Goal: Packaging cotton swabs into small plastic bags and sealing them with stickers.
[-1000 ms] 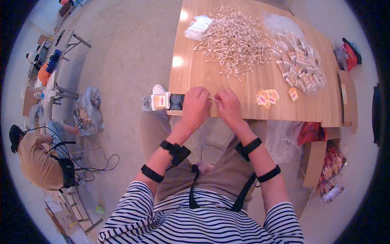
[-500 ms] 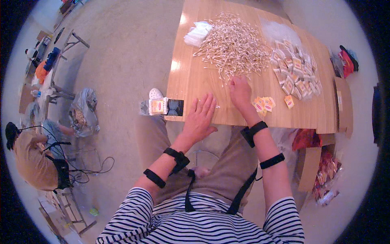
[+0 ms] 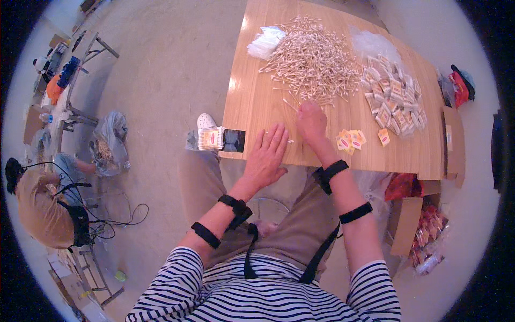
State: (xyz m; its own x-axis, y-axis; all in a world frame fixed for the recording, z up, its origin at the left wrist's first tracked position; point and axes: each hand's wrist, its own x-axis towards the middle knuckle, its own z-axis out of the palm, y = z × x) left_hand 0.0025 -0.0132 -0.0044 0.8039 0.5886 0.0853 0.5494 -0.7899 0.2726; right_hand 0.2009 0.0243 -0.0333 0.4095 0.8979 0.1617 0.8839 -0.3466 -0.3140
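**Big heap of swabs left, a spread of packets filled**

While the right hand (image 3: 311, 121) reaches forward to the near edge of the large loose heap of pale wooden-stemmed cotton swabs (image 3: 314, 67), its fingers are curled down onto the sticks there; whether they have closed on any I cannot tell, since the hand's back hides the fingertips. The left hand (image 3: 268, 155) lies flat and spread on the light wooden tabletop (image 3: 252, 107), palm down, holding nothing, with one stray swab just beside its fingertips.

Judging by how things lie, the work looks well under way but far from over. To the right of the heap, a broad spread of small flat sachets with orange and white faces (image 3: 394, 96) covers the table, which I take to be finished ones. A few orange and yellow sachets (image 3: 350, 139) lie just right of the right wrist. The heap remains by far the largest thing on the table, so most swabs seem left to handle
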